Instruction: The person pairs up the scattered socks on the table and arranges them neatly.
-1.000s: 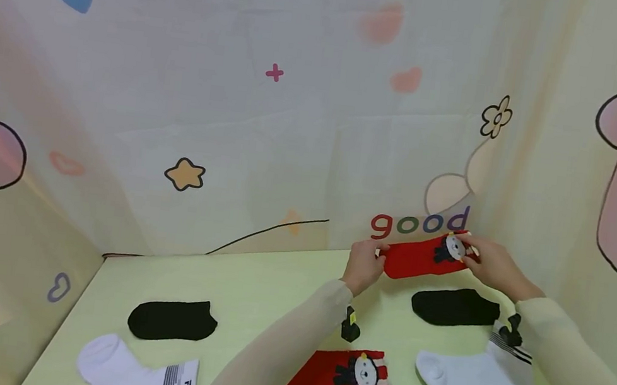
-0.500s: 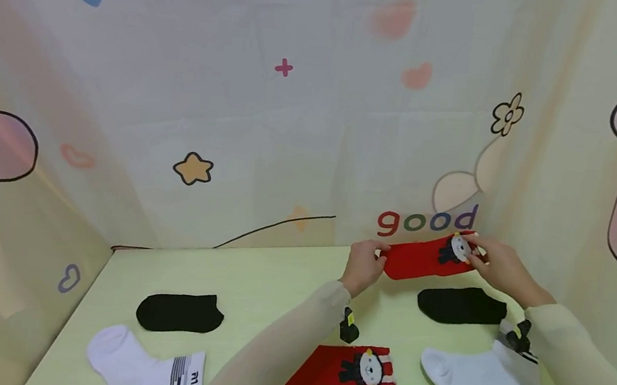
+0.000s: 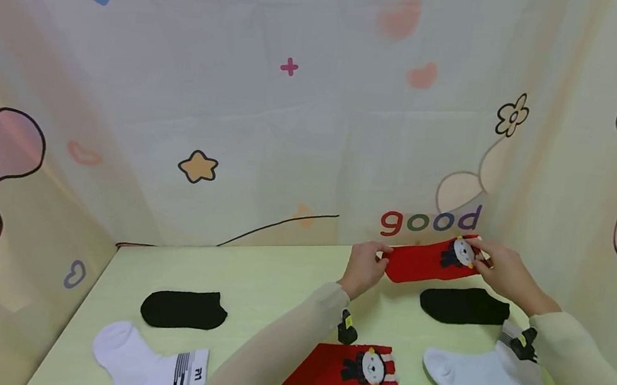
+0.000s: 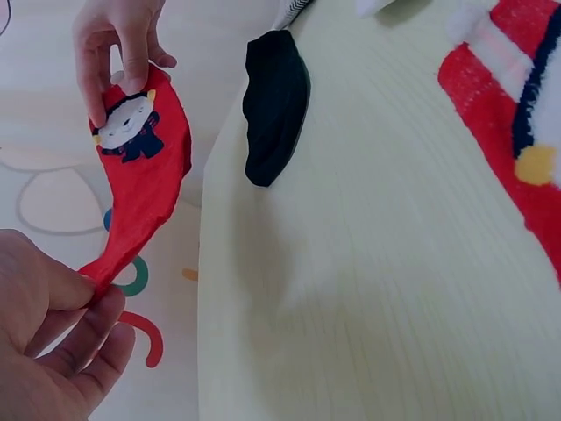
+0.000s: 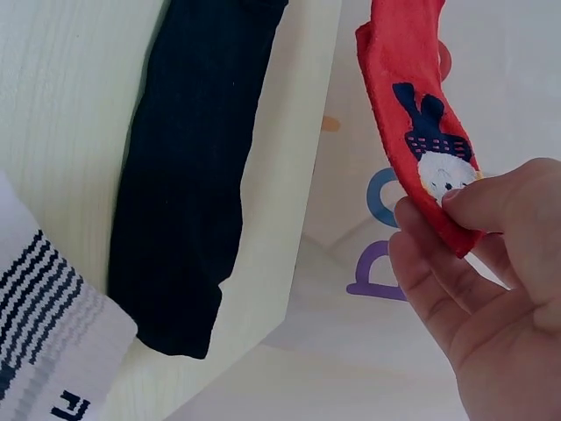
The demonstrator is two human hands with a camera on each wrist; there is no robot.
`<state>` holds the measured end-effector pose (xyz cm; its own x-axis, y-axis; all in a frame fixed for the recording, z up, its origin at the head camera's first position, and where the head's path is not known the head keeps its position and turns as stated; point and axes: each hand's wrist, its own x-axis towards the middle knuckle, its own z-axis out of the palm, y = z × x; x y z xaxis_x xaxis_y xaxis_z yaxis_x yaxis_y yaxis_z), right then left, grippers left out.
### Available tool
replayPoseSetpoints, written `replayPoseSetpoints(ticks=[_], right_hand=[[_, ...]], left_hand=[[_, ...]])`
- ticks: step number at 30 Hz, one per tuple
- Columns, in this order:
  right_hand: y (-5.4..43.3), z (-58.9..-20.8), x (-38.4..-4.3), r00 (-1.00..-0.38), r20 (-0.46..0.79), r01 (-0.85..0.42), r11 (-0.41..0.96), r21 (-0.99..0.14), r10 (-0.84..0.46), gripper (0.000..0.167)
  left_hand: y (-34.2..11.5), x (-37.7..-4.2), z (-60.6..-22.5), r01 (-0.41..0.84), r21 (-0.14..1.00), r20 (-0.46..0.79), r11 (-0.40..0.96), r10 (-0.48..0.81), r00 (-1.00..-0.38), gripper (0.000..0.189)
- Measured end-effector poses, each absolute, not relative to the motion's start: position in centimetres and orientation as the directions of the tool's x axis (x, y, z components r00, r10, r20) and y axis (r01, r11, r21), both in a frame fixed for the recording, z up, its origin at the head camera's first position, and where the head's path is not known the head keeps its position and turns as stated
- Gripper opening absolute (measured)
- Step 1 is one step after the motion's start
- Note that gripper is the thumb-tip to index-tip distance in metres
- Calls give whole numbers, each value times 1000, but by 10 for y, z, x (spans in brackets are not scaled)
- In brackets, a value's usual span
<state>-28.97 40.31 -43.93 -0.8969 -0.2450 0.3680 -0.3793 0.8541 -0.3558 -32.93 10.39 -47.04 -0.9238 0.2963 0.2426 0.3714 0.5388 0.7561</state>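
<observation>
A red sock (image 3: 417,263) with a white bear-like face and dark body on it is stretched between both hands above the table's back right. My left hand (image 3: 364,269) pinches its toe end between thumb and fingers, as the left wrist view shows too. At the patterned end, my right hand (image 3: 507,273) grips the cuff, its thumb over the face in the right wrist view. Just below lies a black ankle sock (image 3: 464,305). Another red sock (image 3: 345,368) of the same pattern lies nearer, its left part hidden by my left sleeve.
On the right lies a white sock (image 3: 471,371) with striped cuff, partly behind the right wrist camera. A black sock (image 3: 183,309) and another white striped sock (image 3: 137,360) lie on the left of the pale table (image 3: 275,284). A printed cloth wall (image 3: 287,126) borders the back.
The head view has shifted slightly, so the scene sits a little more to the right. Both hands keep hold of the red sock, which has barely moved.
</observation>
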Motion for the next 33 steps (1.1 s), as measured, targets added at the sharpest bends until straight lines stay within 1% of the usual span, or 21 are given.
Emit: replayPoseSetpoints(ticks=[6,11,17,24,33], right_hand=[[400,-439,-283,-885,381,-410,835,-367,-267,46],[399,-437,-279,-890,373,-404,834,-376,-263,48],[397,-436,-274,-884,383,-413,833,-369,-268,49],[395,-434,-269,-901,345,-392,837,-383,-264,50],[390,-434,-262,-879,378,-429,829,-360,-291,49]], left_hand=[[99,-323,-469,352,780,220,518,299,-929,25],[93,-320,-466,350,784,220,512,298,-929,25],[87,-319,-465,386,768,248,511,318,-915,26],[78,-314,-466,420,764,276,490,341,-899,27],[65,-307,-466,455,741,303,493,359,-883,26]])
